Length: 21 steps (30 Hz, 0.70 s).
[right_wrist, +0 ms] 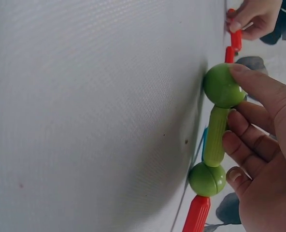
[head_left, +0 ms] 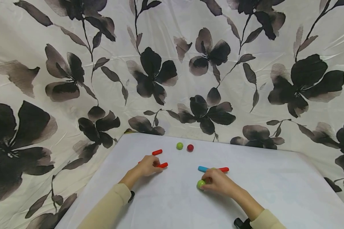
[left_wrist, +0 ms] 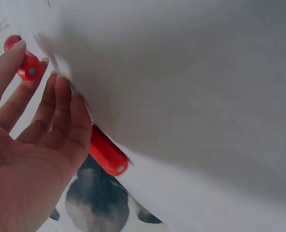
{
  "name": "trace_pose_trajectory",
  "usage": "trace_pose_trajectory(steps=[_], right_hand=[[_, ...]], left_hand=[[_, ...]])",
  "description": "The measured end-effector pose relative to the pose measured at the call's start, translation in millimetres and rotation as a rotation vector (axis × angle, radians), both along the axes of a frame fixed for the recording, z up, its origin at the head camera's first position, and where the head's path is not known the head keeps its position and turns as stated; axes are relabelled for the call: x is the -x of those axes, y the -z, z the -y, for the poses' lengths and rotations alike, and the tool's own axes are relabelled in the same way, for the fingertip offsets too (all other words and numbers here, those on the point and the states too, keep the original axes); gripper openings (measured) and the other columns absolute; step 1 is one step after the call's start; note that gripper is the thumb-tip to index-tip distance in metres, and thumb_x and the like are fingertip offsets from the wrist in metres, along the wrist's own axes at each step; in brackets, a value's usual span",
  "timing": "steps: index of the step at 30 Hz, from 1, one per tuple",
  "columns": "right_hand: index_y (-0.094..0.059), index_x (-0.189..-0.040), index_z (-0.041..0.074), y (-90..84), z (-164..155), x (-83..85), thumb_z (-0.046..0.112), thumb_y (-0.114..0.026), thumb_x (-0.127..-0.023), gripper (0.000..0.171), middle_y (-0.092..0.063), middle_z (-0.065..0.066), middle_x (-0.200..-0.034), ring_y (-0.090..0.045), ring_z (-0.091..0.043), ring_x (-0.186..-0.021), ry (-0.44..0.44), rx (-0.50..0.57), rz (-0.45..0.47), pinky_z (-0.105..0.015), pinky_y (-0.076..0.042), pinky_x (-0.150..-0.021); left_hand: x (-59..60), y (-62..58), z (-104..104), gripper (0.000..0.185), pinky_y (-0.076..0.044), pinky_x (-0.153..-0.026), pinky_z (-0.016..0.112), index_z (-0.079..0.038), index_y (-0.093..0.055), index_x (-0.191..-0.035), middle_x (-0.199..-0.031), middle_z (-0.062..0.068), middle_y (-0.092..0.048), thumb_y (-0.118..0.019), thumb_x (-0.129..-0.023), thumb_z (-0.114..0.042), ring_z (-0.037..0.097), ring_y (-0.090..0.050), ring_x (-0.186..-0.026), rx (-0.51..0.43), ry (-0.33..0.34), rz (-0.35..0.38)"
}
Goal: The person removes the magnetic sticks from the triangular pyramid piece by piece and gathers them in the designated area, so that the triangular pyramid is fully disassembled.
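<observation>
On a white table, a green ball joined to a green rod is pinched by the right hand; 1 red stick is held under the left hand's curled fingers. Alignment is best kept steady, joints pressed square.

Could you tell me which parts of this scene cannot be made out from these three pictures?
- Head view: the right hand hides the green rod and second green ball.
- Right wrist view: the bottom edge cuts off the red rod.
- Left wrist view: the left hand covers part of the red stick.
</observation>
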State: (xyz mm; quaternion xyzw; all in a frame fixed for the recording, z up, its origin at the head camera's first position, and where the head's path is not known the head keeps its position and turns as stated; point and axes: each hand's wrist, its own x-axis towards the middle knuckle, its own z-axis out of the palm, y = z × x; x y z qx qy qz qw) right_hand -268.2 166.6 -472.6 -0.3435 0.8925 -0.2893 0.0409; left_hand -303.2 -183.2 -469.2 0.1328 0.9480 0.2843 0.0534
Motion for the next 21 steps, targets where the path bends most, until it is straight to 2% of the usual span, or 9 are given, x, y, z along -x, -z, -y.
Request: trace_pose_trajectory(steps=[6,11,21], right_hand=[[-0.077,-0.093,0.009,-1.4,2,0.3,0.022,-0.085,-0.084,0.018,-0.056,0.005,-0.075,-0.047,-0.007,-0.073,-0.008,0.007,0.001,-0.025,-0.041,-0.065],[-0.077,-0.093,0.009,-2.0,1,1.0,0.022,-0.085,-0.084,0.017,-0.056,0.006,-0.075,-0.048,-0.009,-0.073,-0.007,0.011,0.0,-0.025,-0.041,-0.066],[-0.077,-0.095,0.008,0.7,1,0.4,0.022,-0.085,-0.085,0.019,-0.058,0.004,-0.078,-0.049,-0.008,-0.075,0.013,0.008,0.02,-0.025,-0.043,-0.067]], left_hand=[[2.3,-0.3,12,0.015,-0.045,-0.074,0.032,-0.011,-0.069,-0.083,-0.077,-0.002,-0.06,-0.083,-0.087,-0.015,0.017,-0.052,-0.08,0.0,-0.02,-0.01],[6.7,-0.5,15,0.016,-0.043,-0.073,0.032,-0.009,-0.068,-0.085,-0.077,0.001,-0.057,-0.083,-0.087,-0.015,0.018,-0.05,-0.082,-0.014,-0.063,-0.007],[13.8,1.8,26,0.016,-0.042,-0.069,0.031,-0.007,-0.07,-0.084,-0.074,0.001,-0.056,-0.083,-0.087,-0.016,0.018,-0.05,-0.079,-0.003,-0.098,-0.007]])
